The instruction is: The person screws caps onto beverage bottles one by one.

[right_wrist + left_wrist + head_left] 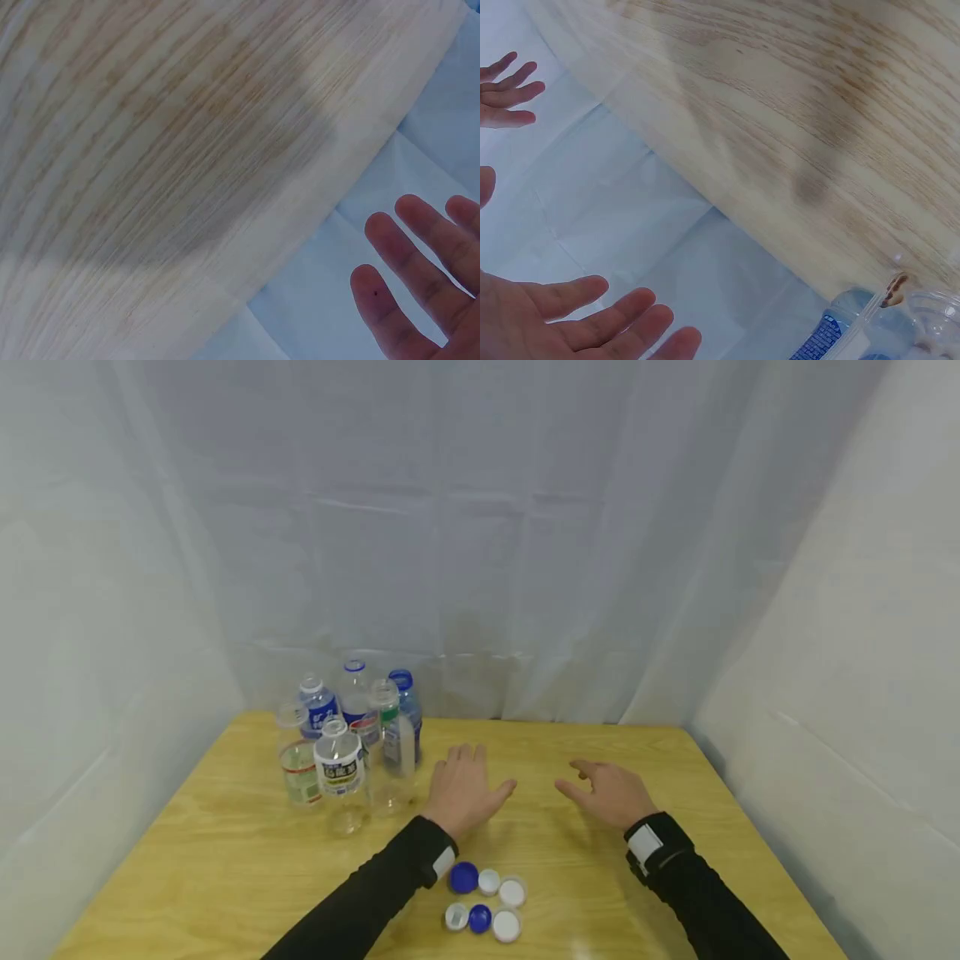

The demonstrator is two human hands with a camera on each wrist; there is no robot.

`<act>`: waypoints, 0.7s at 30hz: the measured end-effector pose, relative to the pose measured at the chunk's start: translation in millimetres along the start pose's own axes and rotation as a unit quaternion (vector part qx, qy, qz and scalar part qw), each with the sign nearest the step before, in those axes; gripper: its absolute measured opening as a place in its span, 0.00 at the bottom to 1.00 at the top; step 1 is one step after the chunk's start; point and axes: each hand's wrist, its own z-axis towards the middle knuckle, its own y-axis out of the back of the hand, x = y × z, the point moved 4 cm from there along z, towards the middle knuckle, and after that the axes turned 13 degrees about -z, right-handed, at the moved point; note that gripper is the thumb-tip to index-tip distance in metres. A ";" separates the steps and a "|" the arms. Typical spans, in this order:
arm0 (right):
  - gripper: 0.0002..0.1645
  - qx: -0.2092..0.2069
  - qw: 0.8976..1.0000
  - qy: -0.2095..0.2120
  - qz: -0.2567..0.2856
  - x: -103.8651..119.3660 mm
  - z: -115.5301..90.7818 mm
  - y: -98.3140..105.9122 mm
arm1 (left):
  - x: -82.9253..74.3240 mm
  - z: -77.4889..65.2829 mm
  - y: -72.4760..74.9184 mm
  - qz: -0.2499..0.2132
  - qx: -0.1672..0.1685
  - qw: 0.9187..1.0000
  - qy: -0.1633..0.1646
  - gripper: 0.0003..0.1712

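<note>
My left hand (462,792) is held over the table with fingers extended and thumb spread, just right of a group of clear plastic bottles. Nearest to it is a tall bottle (392,752) with a green band near its neck. My right hand (611,795) hovers farther right, thumb and fingers apart, holding nothing. In the left wrist view the left fingers (622,322) are spread, and the other hand shows at the upper left. Loosely extended right fingers (405,262) appear in the right wrist view. Several bottle caps, among them a blue cap (463,877) and a white cap (506,925), lie near the left wrist.
Other uncapped bottles stand at the table's left, including a labelled bottle (341,768) in front and a blue-tinted bottle (411,718) behind. The wooden table (195,852) ends at a pale sheet (480,527) behind it, with sheets on both sides too.
</note>
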 end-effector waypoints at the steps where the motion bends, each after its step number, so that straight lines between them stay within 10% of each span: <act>1: 0.39 -0.003 1.000 0.001 -0.001 0.3 -0.9 0.1 | -1.5 -0.5 1.5 -0.004 -0.002 1.000 -0.004 0.48; 21: 0.15 -0.011 0.997 0.075 0.001 25.6 -13.9 0.8 | -13.9 -33.7 39.9 -0.016 -0.103 0.983 -0.154 0.19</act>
